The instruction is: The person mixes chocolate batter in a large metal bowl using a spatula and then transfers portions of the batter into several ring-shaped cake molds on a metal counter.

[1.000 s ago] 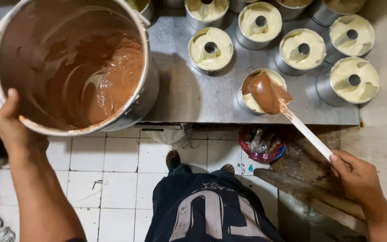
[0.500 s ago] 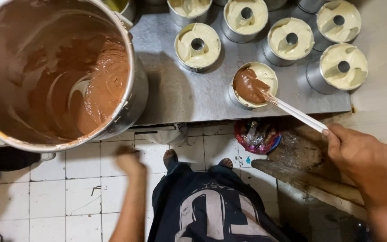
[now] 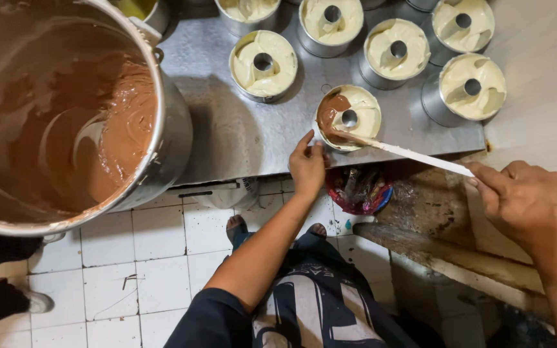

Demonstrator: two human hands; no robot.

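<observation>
The right hand (image 3: 533,206) pinched the end of a white spatula (image 3: 407,152) between thumb and fingers, off the near right corner of the metal tabletop (image 3: 240,129). The spatula's blade rested in a ring mould (image 3: 349,118) that stood at the tabletop's near edge, where brown batter covered the left part of the pale batter. The left hand (image 3: 307,169) lay at the near edge, its fingers pressed together and touching the left wall of that mould. Five more moulds of pale batter stood behind and to the right: one (image 3: 263,64) left of centre, one (image 3: 395,53) behind, one (image 3: 465,89) at the right edge, and two (image 3: 327,22) (image 3: 459,22) cut off by the frame's top. A large pot (image 3: 169,122) of brown batter occupied the left end, overhanging the near edge; its left part lay out of frame. Below the tabletop, a red bowl (image 3: 359,192) was partly hidden by the edge, its contents hard to make out. White floor tiles (image 3: 162,251) showed beneath.
</observation>
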